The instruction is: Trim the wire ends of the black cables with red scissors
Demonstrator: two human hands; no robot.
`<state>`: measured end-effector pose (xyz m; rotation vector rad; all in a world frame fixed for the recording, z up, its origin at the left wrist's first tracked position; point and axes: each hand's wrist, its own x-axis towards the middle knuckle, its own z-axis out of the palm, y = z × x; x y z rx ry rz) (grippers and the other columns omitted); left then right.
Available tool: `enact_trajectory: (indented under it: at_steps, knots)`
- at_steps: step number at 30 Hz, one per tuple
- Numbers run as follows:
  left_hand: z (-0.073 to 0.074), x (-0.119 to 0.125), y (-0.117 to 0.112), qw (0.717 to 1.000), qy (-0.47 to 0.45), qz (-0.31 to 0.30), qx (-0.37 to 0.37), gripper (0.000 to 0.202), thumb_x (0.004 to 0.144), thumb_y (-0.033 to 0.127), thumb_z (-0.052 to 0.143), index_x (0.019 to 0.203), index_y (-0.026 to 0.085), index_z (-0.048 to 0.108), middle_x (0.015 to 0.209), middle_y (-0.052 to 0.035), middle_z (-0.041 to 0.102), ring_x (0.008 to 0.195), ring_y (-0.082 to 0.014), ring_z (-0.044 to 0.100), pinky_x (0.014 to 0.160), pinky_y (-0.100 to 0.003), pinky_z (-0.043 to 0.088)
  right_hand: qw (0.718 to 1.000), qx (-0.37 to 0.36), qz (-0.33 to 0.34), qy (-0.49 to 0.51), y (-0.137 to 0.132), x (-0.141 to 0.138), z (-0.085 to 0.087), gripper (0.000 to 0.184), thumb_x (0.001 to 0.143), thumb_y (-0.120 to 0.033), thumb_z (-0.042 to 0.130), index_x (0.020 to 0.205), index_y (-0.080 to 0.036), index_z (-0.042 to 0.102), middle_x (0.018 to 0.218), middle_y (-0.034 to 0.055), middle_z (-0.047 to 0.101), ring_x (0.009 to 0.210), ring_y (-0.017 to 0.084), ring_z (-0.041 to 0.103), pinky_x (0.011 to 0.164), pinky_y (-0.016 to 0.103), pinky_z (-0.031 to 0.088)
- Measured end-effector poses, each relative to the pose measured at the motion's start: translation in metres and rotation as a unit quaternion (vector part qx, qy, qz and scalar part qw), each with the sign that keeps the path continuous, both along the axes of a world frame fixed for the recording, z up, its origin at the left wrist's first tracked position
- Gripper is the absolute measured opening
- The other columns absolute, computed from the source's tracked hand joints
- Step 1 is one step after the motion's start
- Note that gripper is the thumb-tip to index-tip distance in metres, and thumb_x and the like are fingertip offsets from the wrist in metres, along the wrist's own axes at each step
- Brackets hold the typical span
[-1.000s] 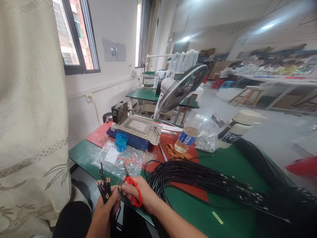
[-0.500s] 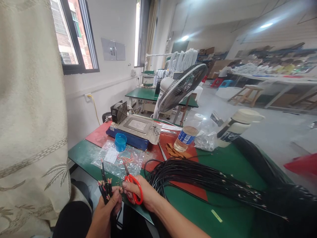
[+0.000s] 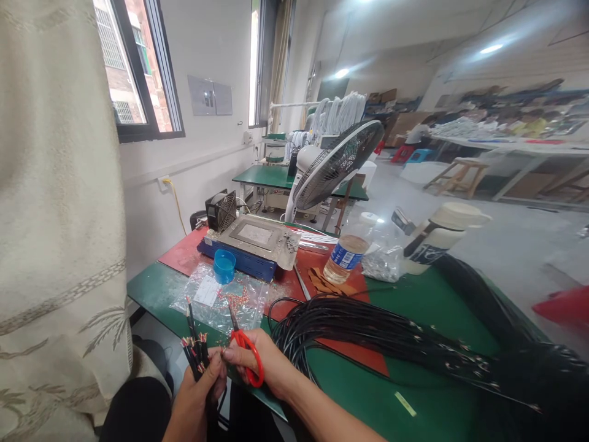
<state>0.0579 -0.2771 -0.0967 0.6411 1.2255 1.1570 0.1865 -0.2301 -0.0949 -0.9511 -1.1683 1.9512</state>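
A bunch of black cables (image 3: 192,355) with stripped ends of red and pale wires stands upright in my left hand (image 3: 202,387), its fingers wrapped round them. My right hand (image 3: 257,362) is closed round red-handled scissors (image 3: 256,359), whose blades point up and away. The thumbs and fingertips of both hands meet beside the cable ends; what they pinch there is too small to make out. Just beyond lies a clear plastic bag (image 3: 193,307) with small reddish scraps (image 3: 237,299) scattered on it.
A blue-sided hot plate (image 3: 243,255) with a small fan stands behind a blue cup (image 3: 224,267). To the right are a labelled bottle (image 3: 345,261), a long bundle of black cables (image 3: 350,322) and a white jug (image 3: 442,233). A standing fan (image 3: 338,162) rises beyond the table.
My right hand and the scissors have shifted slightly left against my left hand's fingertips. The cable bunch stays in my left hand.
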Motion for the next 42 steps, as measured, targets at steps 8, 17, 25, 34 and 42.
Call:
enact_trajectory:
  at_steps: [8,17,25,34,42]
  knots:
    - [-0.001,-0.002,0.001,1.0,0.003,-0.017,0.0,0.033,0.065,0.046,0.061,0.077,0.016,0.053,0.047,0.0071,0.04,0.043,-0.0022,0.033,0.044,-0.017,0.022,1.0,-0.004,0.001,0.011,0.002,0.001,-0.002,0.045,0.057,-0.054,0.071,0.057,-0.011,0.054,0.041,-0.004,0.046,0.035,0.005,0.038,0.036,0.017,0.027]
    - [-0.006,-0.003,0.0,1.0,-0.011,0.002,0.001,0.035,0.062,0.047,0.063,0.075,0.017,0.051,0.047,0.0075,0.041,0.04,-0.0021,0.033,0.043,-0.017,0.021,1.0,0.002,0.009,-0.005,0.002,0.001,-0.003,0.047,0.057,-0.055,0.07,0.057,-0.011,0.054,0.04,-0.0046,0.045,0.034,0.004,0.038,0.036,0.017,0.027]
    - [-0.004,-0.002,-0.001,1.0,-0.016,0.002,0.004,0.034,0.062,0.047,0.063,0.065,0.017,0.049,0.043,0.0073,0.038,0.037,-0.0021,0.032,0.041,-0.017,0.018,1.0,0.011,0.014,-0.019,0.002,0.001,-0.004,0.047,0.057,-0.056,0.069,0.057,-0.012,0.054,0.041,-0.005,0.045,0.035,0.004,0.038,0.035,0.017,0.026]
    - [-0.008,-0.004,-0.001,1.0,-0.015,-0.016,0.009,0.034,0.065,0.048,0.06,0.062,0.016,0.048,0.045,0.0071,0.039,0.038,-0.0017,0.033,0.041,-0.017,0.02,1.0,0.01,0.003,-0.012,0.001,0.001,-0.003,0.045,0.05,-0.05,0.076,0.056,-0.013,0.052,0.041,-0.0055,0.045,0.035,0.004,0.037,0.035,0.017,0.027]
    - [-0.021,-0.009,0.003,1.0,-0.005,0.007,-0.006,0.034,0.061,0.046,0.065,0.072,0.015,0.058,0.053,0.0051,0.047,0.04,0.0007,0.028,0.041,-0.017,0.014,0.971,0.211,-0.03,-0.109,0.0,0.003,-0.003,0.042,0.067,-0.053,0.064,0.058,-0.013,0.056,0.049,-0.0021,0.048,0.045,0.007,0.041,0.043,0.019,0.03]
